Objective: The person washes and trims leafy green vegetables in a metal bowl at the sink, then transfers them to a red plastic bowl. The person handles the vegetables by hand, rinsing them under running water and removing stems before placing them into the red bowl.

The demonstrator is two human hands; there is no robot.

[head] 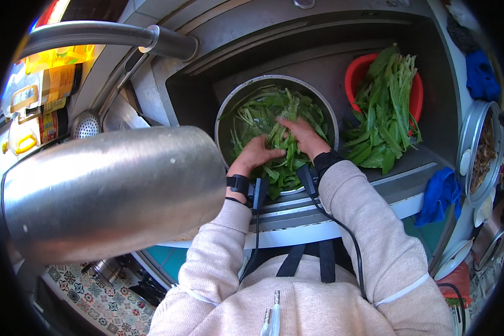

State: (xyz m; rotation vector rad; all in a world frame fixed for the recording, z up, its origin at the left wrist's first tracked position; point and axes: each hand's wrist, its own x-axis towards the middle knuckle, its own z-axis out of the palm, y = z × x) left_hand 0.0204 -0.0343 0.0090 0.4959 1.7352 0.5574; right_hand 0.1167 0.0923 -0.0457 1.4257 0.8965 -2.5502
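Both hands are inside a round metal basin (335,122) of water and leafy greens (252,115), set in a dark sink (201,94). My left hand (256,154) curls around a bunch of stems and leaves at the basin's near side, thumb pointing right. Just right of it, my right hand (304,134) grasps the same bunch from the other side, its fingertips partly hidden among the stems. Loose leaves float around both hands. To the right, a red plastic container (355,73) bears a heap of long-stemmed greens (380,122) that spills over its near side.
A large blurred metal faucet head (113,189) looms close at left, with its curved pipe (88,33) behind. A perforated ladle (86,126) is at the left. Blue cloth (439,197) hangs over the counter's right corner, near a metal bowl (466,159) of brown dried food.
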